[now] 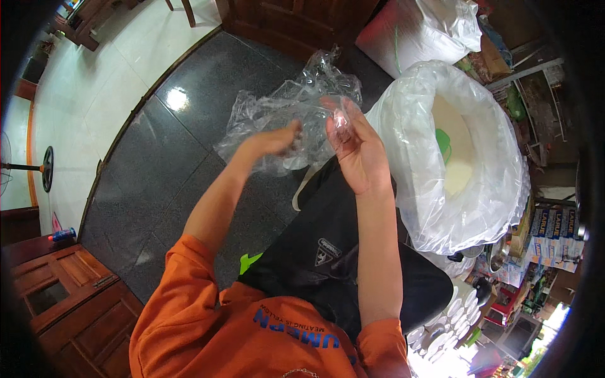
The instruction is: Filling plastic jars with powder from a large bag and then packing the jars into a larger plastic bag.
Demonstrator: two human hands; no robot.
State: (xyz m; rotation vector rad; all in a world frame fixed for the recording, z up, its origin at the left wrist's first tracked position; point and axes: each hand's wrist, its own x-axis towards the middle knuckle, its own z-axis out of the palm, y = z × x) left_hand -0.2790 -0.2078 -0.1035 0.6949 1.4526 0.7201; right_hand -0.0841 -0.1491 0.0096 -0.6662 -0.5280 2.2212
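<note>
Holding clear plastic point(252, 118), right grip point(360, 148) half-curled

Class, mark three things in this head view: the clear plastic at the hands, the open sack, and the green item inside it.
Clear plastic point(295, 104): head view, on its crumpled middle.
Open sack point(406, 157): head view, on its left wall.
Green item point(443, 142): head view, on its broad part.

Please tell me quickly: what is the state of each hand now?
Left hand: blurred, by the clear plastic; open or closed cannot be told.
Right hand: fingers loosely bent, plastic across them; whether it grips cannot be told.
</note>
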